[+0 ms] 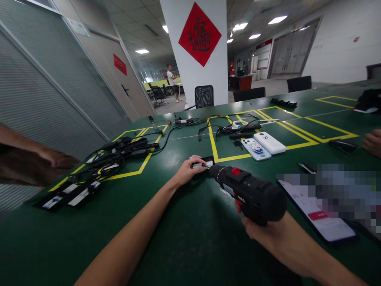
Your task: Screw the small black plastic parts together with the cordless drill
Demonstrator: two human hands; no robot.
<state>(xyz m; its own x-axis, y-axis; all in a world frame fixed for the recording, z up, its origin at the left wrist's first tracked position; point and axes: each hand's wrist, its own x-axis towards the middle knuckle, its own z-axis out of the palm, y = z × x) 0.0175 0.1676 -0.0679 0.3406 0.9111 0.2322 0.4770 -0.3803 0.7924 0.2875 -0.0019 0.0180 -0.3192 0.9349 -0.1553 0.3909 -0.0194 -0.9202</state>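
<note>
My right hand [262, 232] is wrapped around the handle of a black cordless drill [250, 188] with red accents. The drill lies level and points forward and left, its bit reaching a small black-and-silver part [209, 163] on the green table. Closed over the left side of that part, my left hand [189, 171] holds it against the tabletop, thumb close to the bit. The fingers hide much of the part, and the exact contact of the bit is too small to make out.
Tangled black cables and devices [125, 149] lie at left. A white power bank [269, 142] and a patterned phone [256, 148] sit ahead. Another phone [318, 212] lies at right. A person's arm [29, 145] is at left, another person's hand [373, 142] at right.
</note>
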